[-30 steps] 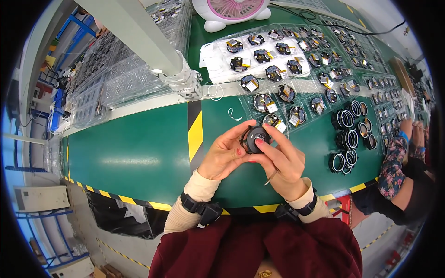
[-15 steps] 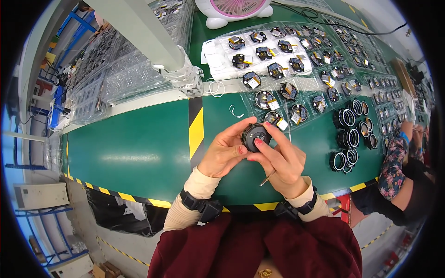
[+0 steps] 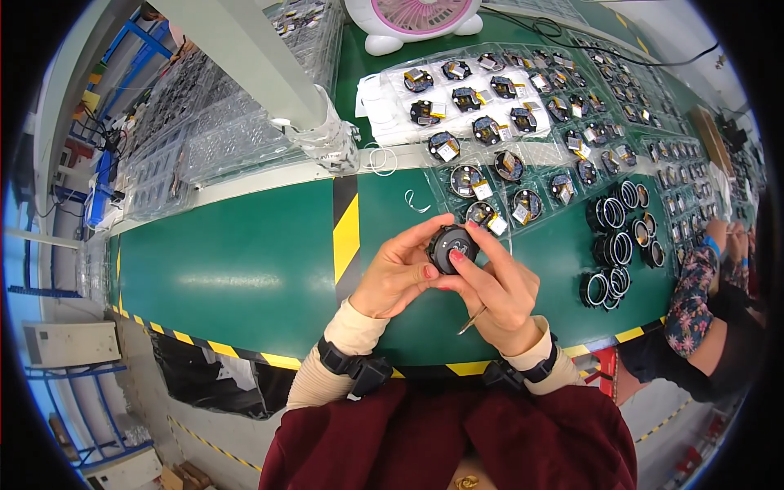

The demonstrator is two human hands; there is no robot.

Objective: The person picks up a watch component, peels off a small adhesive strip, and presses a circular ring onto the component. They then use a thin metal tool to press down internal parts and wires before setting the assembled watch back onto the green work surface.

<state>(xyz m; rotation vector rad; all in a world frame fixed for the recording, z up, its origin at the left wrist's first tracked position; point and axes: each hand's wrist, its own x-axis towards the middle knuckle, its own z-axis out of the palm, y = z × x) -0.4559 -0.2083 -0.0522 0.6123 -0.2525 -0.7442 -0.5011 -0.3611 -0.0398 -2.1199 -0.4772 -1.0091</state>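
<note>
Between my two hands, above the green bench, is a round black watch case (image 3: 451, 248) with its smooth face up. My left hand (image 3: 398, 273) is closed around its left side, with the thumb low and the fingers along the far rim. My right hand (image 3: 502, 290) grips the other side, one fingertip pressed on the face and another at the upper rim. A thin metal tool (image 3: 472, 319) sticks out below my right hand's fingers; the rest of it is hidden in the palm, so its kind is unclear.
Clear plastic trays (image 3: 543, 175) of round circuit modules cover the back right. Several black rings (image 3: 608, 245) with silver edges are stacked to the right. A white-and-pink fan (image 3: 420, 16) stands behind, a white post (image 3: 269, 65) to the left. A co-worker's arm (image 3: 694, 282) is at far right.
The watch case has turned or tilted very slightly in my hands. Both hands keep their grip and nearly the same place.
</note>
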